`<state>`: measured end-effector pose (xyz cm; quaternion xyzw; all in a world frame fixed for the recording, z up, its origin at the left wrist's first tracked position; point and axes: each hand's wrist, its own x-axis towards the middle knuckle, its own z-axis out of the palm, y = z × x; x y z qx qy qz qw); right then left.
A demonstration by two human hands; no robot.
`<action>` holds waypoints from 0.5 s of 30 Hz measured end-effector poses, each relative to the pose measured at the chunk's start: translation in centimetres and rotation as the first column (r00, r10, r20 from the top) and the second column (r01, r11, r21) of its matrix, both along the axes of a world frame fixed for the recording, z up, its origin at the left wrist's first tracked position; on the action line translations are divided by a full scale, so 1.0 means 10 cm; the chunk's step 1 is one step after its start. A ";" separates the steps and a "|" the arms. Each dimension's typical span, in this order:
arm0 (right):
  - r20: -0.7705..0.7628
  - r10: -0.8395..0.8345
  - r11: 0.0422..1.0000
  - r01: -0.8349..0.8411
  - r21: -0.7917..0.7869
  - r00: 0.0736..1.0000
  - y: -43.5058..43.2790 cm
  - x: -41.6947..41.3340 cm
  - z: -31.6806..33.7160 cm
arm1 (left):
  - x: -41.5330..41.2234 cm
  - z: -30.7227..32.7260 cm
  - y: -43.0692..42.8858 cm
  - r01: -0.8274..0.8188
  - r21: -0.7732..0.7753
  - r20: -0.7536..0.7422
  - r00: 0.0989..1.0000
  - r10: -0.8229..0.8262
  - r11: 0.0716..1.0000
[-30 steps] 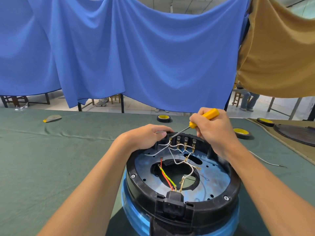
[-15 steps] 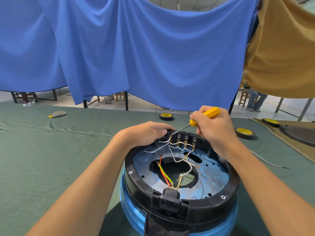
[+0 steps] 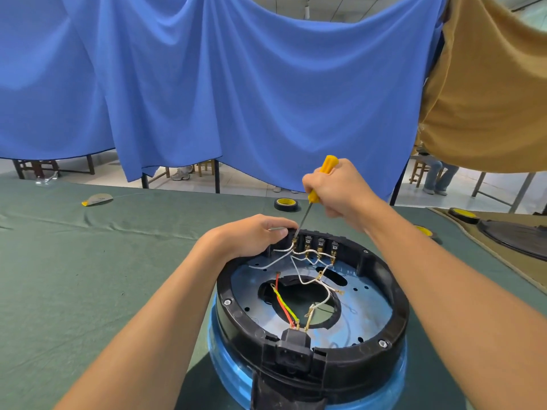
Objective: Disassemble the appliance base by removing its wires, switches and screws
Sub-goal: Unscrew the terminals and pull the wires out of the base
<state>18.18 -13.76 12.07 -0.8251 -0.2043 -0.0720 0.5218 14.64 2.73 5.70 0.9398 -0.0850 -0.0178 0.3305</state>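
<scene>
The round appliance base point(image 3: 396, 315) has a black rim over a blue body and stands on the green table. White wires point(image 3: 299, 255) run to a row of brass switch terminals point(image 3: 321, 247) on its far wall. Red and yellow-green wires point(image 3: 282, 303) lead to a black power socket point(image 3: 293, 350) at the near edge. My left hand point(image 3: 251, 235) grips the far left rim beside the terminals. My right hand point(image 3: 337, 190) holds a yellow-handled screwdriver point(image 3: 324, 173) steeply, its tip on the leftmost terminal. Hex screws point(image 3: 227, 301) sit in the rim.
Rolls of tape point(image 3: 286, 204) lie on the green table cloth point(image 3: 88, 276) beyond the base, with more at the right point(image 3: 461, 214). A dark round part point(image 3: 515, 235) lies at far right. A yellow-edged scrap point(image 3: 97, 199) lies at left. Blue and tan cloths hang behind.
My right hand has risen and tilted the screwdriver from a low slant to nearly upright, its tip staying at the leftmost terminal. My left hand keeps its grip on the rim.
</scene>
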 end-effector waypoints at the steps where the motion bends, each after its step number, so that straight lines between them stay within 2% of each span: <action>1: -0.086 -0.031 0.999 0.034 0.034 0.996 0.02 0.07 0.01 | 0.00 0.00 0.00 0.001 0.000 0.002 1.000 -0.001 1.000; 4: -0.257 -0.083 0.993 0.103 0.066 0.963 0.01 0.16 0.00 | -0.02 0.00 -0.01 0.007 -0.009 0.000 1.000 -0.007 1.000; 7: -0.265 -0.109 0.982 0.144 0.119 0.958 -0.04 0.13 -0.05 | -0.02 0.01 -0.01 0.009 -0.001 0.004 1.000 -0.009 1.000; 8: -0.200 -0.103 0.983 0.130 0.126 0.974 -0.07 0.09 -0.08 | -0.02 0.01 -0.01 0.008 -0.002 0.007 1.000 -0.008 1.000; 10: 0.028 -0.075 0.994 0.073 0.078 0.997 -0.13 -0.02 -0.16 | -0.02 0.00 -0.01 0.005 -0.009 0.010 1.000 -0.005 1.000; 12: 0.245 -0.010 1.000 0.012 -0.007 0.970 -0.19 -0.18 -0.23 | -0.02 0.00 -0.02 0.004 -0.018 0.010 1.000 -0.004 1.000; 15: 0.350 0.040 0.999 -0.025 -0.047 0.936 -0.19 -0.27 -0.26 | -0.03 0.00 -0.03 0.000 -0.012 -0.002 1.000 0.000 1.000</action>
